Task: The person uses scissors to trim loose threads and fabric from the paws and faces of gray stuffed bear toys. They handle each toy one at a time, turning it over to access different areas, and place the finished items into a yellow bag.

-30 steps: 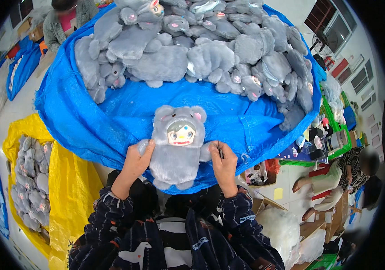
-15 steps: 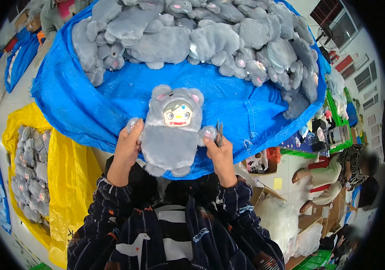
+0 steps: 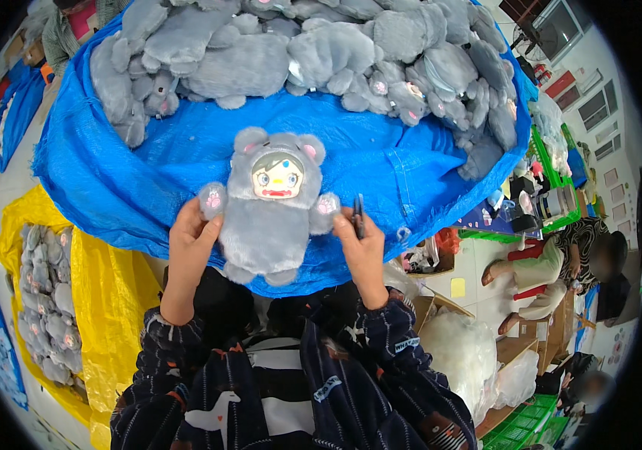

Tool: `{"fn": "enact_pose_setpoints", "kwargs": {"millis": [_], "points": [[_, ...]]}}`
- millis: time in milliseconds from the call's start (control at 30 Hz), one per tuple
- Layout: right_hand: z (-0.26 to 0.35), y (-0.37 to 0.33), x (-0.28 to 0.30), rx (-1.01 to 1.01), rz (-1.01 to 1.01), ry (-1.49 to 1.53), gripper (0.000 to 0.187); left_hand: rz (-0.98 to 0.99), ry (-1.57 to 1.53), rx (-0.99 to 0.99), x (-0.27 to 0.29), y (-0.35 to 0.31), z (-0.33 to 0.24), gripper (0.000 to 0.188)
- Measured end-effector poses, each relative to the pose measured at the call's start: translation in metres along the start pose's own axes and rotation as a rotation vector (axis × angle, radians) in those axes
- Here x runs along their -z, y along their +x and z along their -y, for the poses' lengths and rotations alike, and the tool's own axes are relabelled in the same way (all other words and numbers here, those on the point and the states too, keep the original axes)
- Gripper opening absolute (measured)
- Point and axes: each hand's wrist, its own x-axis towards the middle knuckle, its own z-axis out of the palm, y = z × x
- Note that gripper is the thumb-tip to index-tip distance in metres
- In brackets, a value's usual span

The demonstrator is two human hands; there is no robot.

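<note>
I hold a grey plush doll [image 3: 272, 206] upright in front of me, its painted face turned toward me and its round ears on top. My left hand [image 3: 192, 238] grips its arm with the pink paw on the left side. My right hand [image 3: 358, 244] grips the other arm and also pinches a thin dark tool [image 3: 357, 214] that sticks up between the fingers. The doll hangs over the near edge of a blue tarp [image 3: 381, 161].
A heap of several grey plush dolls [image 3: 321, 52] fills the far part of the blue tarp. More grey plush lies on a yellow tarp [image 3: 107, 300] at my left. A seated person [image 3: 561, 262] is at the right, by cardboard boxes, white stuffing [image 3: 459, 349] and green crates.
I have lifted the doll slightly up and away from me, and both hands have slid out to its paws. The view has tilted lower.
</note>
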Motion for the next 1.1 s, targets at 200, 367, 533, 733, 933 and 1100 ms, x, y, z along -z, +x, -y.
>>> {"fn": "enact_pose_setpoints", "kwargs": {"millis": [200,367,533,733,933,1100], "points": [[-0.009,0.004,-0.005,-0.099,0.092,-0.047,0.024,0.121,0.773,-0.915,-0.058,-0.020,-0.061,0.034],[-0.017,0.005,-0.005,0.084,0.022,-0.125,0.025,0.293,0.947,-0.856,-0.103,0.001,-0.026,0.030],[-0.010,-0.006,0.005,0.371,-0.046,-0.561,0.033,0.217,0.956,-0.889,-0.106,0.003,-0.013,0.030],[-0.013,-0.012,0.005,0.366,-0.093,-0.648,0.032,0.230,0.959,-0.888,-0.106,0.003,-0.016,0.030],[-0.010,-0.010,0.004,0.408,-0.099,-0.701,0.033,0.225,0.951,-0.898,-0.105,0.004,-0.013,0.029],[-0.009,-0.003,-0.003,0.412,-0.109,-0.676,0.031,0.236,0.953,-0.895,-0.105,0.005,-0.012,0.030]]}}
